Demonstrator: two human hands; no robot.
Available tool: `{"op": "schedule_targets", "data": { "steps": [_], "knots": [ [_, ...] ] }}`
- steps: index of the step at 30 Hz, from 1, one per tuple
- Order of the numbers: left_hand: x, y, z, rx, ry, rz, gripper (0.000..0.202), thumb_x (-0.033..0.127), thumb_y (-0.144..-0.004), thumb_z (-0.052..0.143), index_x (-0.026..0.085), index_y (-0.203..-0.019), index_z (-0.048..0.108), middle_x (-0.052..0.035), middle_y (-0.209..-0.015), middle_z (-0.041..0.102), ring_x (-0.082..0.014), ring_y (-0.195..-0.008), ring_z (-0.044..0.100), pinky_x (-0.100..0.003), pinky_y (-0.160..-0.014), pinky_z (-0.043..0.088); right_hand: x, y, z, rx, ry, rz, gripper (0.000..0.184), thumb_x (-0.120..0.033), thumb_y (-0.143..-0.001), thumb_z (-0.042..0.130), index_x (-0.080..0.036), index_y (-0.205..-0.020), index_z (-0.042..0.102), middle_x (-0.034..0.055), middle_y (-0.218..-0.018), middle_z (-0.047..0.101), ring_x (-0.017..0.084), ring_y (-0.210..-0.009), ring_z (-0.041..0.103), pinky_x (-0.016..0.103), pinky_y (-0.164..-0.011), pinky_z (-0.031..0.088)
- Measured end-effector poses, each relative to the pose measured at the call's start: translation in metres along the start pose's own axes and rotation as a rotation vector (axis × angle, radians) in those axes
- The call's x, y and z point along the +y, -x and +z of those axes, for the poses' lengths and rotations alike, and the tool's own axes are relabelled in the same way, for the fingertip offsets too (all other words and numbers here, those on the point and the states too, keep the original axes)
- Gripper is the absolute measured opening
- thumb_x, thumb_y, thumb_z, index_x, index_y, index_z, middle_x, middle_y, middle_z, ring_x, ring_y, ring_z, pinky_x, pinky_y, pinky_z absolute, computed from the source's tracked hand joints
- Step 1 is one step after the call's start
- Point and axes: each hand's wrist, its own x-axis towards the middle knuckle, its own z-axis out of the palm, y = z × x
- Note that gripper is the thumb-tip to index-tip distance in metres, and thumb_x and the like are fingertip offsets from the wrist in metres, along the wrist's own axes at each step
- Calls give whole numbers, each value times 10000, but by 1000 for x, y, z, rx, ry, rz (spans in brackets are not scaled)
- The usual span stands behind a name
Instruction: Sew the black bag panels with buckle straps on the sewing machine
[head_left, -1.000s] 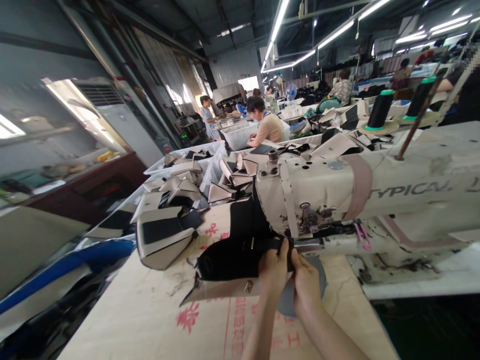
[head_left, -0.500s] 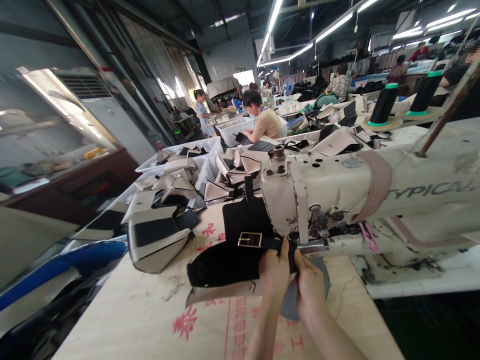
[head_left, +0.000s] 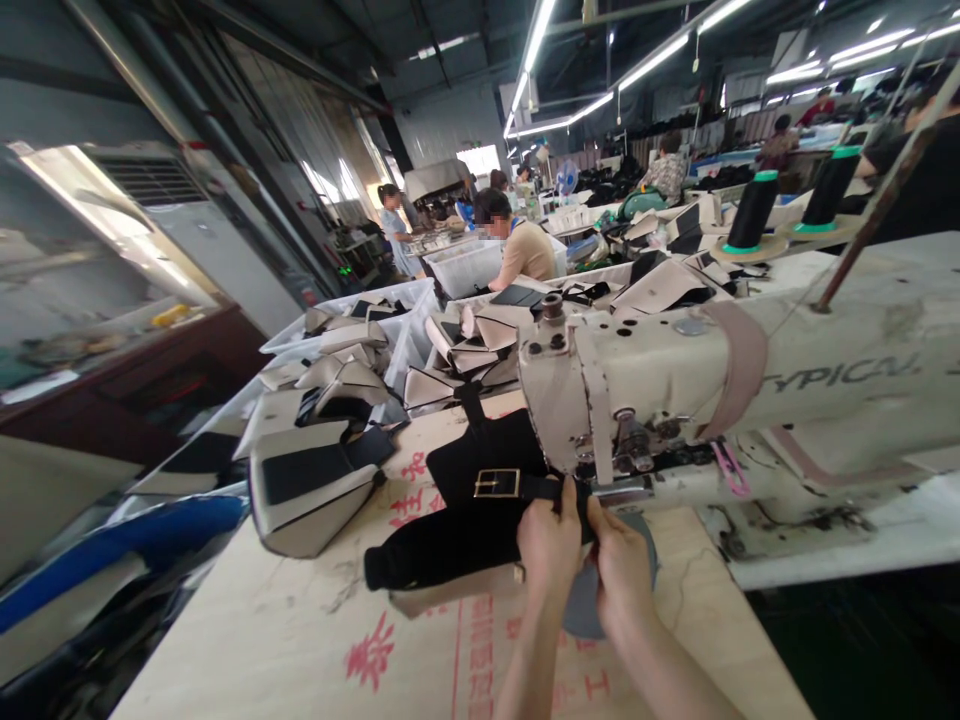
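Observation:
A black bag piece [head_left: 450,540] with a beige underside lies in front of the sewing machine [head_left: 570,400], its right end under the machine's head. Across it runs a black strap with a gold buckle [head_left: 496,484]. My left hand [head_left: 551,535] is closed on the strap and the edge of the bag piece, thumb on top. Close beside it, my right hand [head_left: 619,560] pinches the same piece near the needle area. The needle itself is hidden behind the fingers and the machine head. A grey round plate [head_left: 589,605] shows beneath my hands.
A beige and black bag [head_left: 311,490] rests on the wooden table [head_left: 300,640] at left. Behind stand white bins [head_left: 409,350] full of similar bags. Black thread spools [head_left: 752,212] stand on the right. A co-worker [head_left: 525,245] sits beyond the bins.
The black bag piece has turned slightly, its left end moving down and left and its upper flap tilting left. Both hands keep their hold. The camera view has shifted a little.

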Motion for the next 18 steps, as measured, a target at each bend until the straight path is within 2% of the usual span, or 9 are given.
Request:
{"op": "schedule_targets", "data": {
  "steps": [7, 11, 18],
  "knots": [
    [1, 0, -4, 16, -24, 27, 357, 390, -849, 387, 153, -794, 648, -93, -734, 679, -190, -699, 625, -228, -523, 323, -1, 1, 0, 42, 53, -24, 368, -484, -528, 707, -134, -542, 594, -65, -351, 357, 69, -356, 282, 226, -376, 207],
    [0, 0, -3, 27, -1, 24, 385, 422, -842, 396, 148, -764, 654, -100, -747, 680, -185, -688, 621, -228, -525, 325, 1, 0, -1, 21, 37, -45, 377, -498, -565, 674, -132, -557, 585, -64, -373, 367, 61, -363, 277, 218, -372, 212],
    [2, -4, -5, 6, -35, 13, 345, 384, -839, 411, 152, -785, 661, -89, -743, 675, -172, -667, 610, -223, -516, 316, 7, -8, -5, -3, 78, -93, 368, -507, -594, 647, -143, -560, 603, -43, -378, 409, 80, -370, 321, 218, -375, 254]
  ]
}}
